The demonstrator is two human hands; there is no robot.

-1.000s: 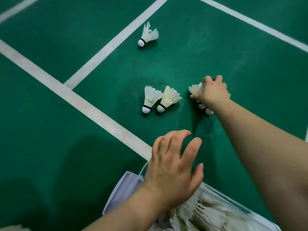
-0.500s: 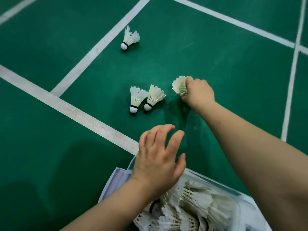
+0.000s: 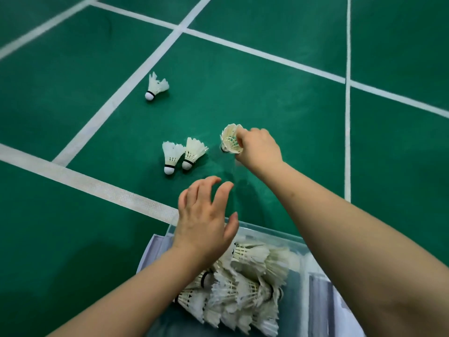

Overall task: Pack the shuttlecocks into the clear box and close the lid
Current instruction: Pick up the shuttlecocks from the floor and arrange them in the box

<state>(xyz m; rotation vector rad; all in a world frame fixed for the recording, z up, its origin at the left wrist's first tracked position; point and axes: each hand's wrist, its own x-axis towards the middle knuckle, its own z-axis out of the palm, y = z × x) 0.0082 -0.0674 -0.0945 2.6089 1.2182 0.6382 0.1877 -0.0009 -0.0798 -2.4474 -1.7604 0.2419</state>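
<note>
Green court floor [image 3: 73,239]: three loose shuttlecocks [image 3: 173,155], clear box [image 3: 272,231].

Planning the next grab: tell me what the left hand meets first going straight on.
Likely the shuttlecock the right hand grips: the left hand points that way over bare floor. The pair lies left of that line. Heights are unclear.

Three white feather shuttlecocks [image 3: 172,156] on green floor [image 3: 73,239], one in your right hand [image 3: 260,149], uncountable heap in single clear plastic box [image 3: 279,235].
</note>
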